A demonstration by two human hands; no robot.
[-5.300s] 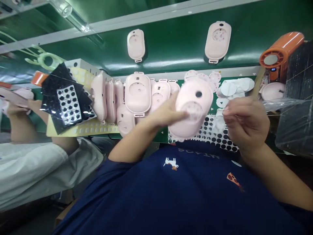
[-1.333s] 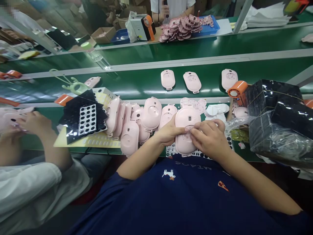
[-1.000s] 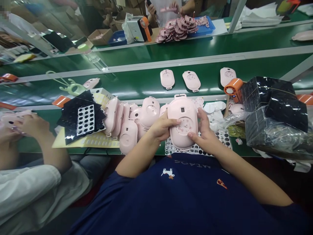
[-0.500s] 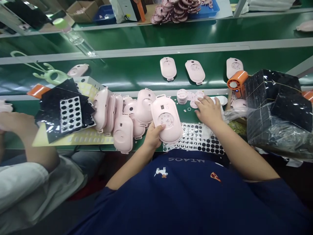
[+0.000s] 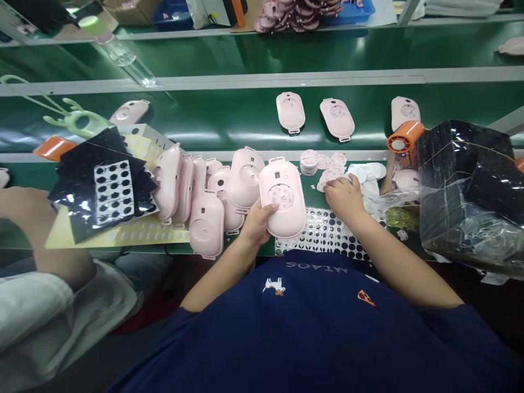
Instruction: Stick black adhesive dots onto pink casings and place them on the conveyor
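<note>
My left hand (image 5: 257, 222) grips a pale pink plastic housing (image 5: 285, 221) by its left edge, thumb on its face. The housing is a rounded oblong with a small dark window and a round patterned disc area in the middle. My right hand (image 5: 346, 201) is palm down, fingers bent and somewhat apart, with its fingertips at the edge of loose patterned pink discs (image 5: 331, 176). Whether a disc is under the fingertips is hidden. A stack of round discs (image 5: 309, 164) stands beside them. Beneath my right hand lies a sheet of black round stickers (image 5: 323, 232).
Several pink housings (image 5: 207, 232) stand left of my hands. Others, like this housing (image 5: 290, 112), lie on the green conveyor (image 5: 229, 123). Black wrapped blocks (image 5: 458, 158) and an orange fan (image 5: 405, 137) are at right. A co-worker's arm (image 5: 30, 215) is at left.
My right hand has drawn back slightly toward me, its fingers more bent over the discs' near edge. My left hand still holds the housing. The view has shifted a little.
</note>
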